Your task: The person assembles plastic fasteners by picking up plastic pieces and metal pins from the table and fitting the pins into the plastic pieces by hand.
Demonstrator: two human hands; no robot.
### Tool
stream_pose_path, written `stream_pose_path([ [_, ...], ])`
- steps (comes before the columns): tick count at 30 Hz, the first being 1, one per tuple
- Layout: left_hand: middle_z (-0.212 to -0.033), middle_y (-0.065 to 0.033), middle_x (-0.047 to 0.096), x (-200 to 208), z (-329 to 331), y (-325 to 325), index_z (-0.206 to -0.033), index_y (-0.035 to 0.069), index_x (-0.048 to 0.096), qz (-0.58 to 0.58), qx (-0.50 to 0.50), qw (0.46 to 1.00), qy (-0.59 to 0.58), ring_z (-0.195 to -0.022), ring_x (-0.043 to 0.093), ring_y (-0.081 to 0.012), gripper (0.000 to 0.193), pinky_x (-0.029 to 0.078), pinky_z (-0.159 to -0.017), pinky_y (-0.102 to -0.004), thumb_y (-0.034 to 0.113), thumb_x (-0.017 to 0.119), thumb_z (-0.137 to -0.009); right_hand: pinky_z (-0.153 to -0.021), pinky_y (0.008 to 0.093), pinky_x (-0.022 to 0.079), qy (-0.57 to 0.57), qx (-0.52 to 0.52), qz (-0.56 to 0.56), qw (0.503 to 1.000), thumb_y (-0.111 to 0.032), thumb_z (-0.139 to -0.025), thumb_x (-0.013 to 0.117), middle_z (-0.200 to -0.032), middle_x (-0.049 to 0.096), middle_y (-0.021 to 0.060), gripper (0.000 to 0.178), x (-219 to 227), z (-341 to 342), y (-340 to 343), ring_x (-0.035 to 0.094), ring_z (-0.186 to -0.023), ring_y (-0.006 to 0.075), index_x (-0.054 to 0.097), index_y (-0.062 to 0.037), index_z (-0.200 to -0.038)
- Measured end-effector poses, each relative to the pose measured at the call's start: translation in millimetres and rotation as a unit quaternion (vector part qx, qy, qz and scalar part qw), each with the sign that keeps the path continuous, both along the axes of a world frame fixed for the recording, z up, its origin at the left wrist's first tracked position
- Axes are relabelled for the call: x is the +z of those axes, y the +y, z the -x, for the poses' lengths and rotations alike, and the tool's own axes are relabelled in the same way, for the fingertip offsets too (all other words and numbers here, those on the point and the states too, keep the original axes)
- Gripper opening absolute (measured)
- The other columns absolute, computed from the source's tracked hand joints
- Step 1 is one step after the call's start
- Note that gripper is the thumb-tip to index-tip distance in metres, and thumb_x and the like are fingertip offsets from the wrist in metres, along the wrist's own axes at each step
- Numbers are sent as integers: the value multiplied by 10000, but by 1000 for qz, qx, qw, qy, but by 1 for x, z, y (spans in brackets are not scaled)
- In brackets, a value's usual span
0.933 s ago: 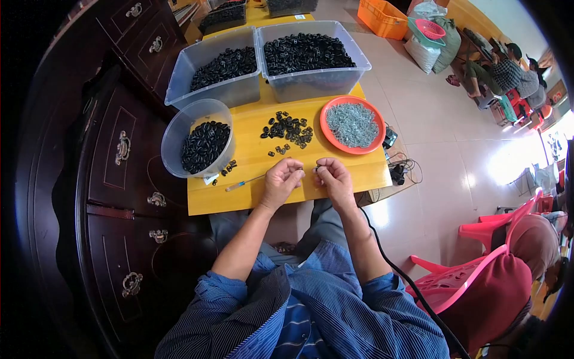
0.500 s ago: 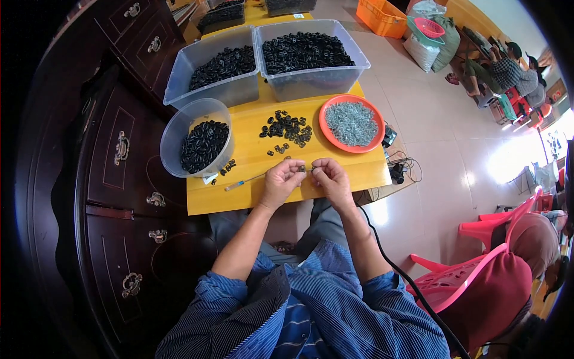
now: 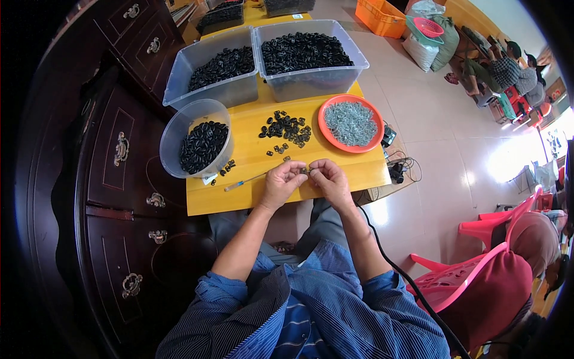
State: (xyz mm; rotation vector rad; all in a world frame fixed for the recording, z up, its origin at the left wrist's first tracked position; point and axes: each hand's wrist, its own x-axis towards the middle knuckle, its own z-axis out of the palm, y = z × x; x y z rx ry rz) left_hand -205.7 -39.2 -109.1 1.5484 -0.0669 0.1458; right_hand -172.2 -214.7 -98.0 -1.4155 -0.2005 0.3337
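My left hand (image 3: 280,184) pinches a small black plastic piece (image 3: 304,170) between thumb and fingers, over the front of the yellow table. Close against it, my right hand (image 3: 331,182) is closed in a pinch too; whatever lies in its fingertips is too small to make out. Beyond my hands lies a loose pile of small black oval pieces (image 3: 287,127), with a few strays nearer me. To the right of the pile, an orange-red plate (image 3: 323,133) holds many small silvery metal parts (image 3: 351,122). A thin rod-like tool (image 3: 239,184) rests beside my left hand.
A round clear tub (image 3: 169,140) of black pieces stands at the left, with two clear bins (image 3: 272,88) of them behind. Dark wooden cabinets (image 3: 113,173) flank the left side. A black cable (image 3: 382,248) passes my right arm; a pink chair (image 3: 445,287) stands at the right.
My fingertips have come closer together, the right hand shifting slightly left toward the black piece. The piles and containers look the same.
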Motion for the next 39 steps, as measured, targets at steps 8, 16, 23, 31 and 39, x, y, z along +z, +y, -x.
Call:
stream_pose_path([
  [8,-818,62,607,7,0,-3,-1078,48,713,-30,3,999,-22,-712,554,-16,258,491,-665,-182,-20,755,-833,-665,204,472,6,16,-6,1000,-87,-976,619,-843,637,-29,107,1,0,0,565,-731,38,635,-19,-1058],
  [16,-843,32,596,15,2,-1,-1064,41,729,-59,-2,998,-38,-740,568,-34,244,494,-677,-197,-27,746,-831,-673,213,500,61,39,6,997,-121,-974,640,-860,666,-10,138,7,-3,-2,608,-745,52,651,-11,-1056],
  [23,-871,37,560,21,4,0,-1116,33,720,-70,-22,996,-40,-744,523,-40,291,457,-689,-182,-46,728,-836,-658,210,499,68,70,40,994,-142,-981,636,-850,671,0,152,12,-6,-3,613,-721,60,668,2,-1018],
  [31,-899,-34,595,28,7,-20,-1060,29,647,-199,121,968,-90,-644,569,-92,361,504,-583,-238,-67,758,-730,-696,212,489,80,-9,-14,997,-135,-953,651,-836,661,-7,133,7,1,11,597,-742,68,683,-7,-967],
  [39,-876,-76,610,19,10,-16,-986,30,641,-244,137,953,-120,-599,592,-163,287,502,-559,-298,-56,735,-730,-641,213,463,63,-6,29,998,-182,-972,632,-787,644,1,191,12,4,15,570,-686,68,685,-5,-923],
])
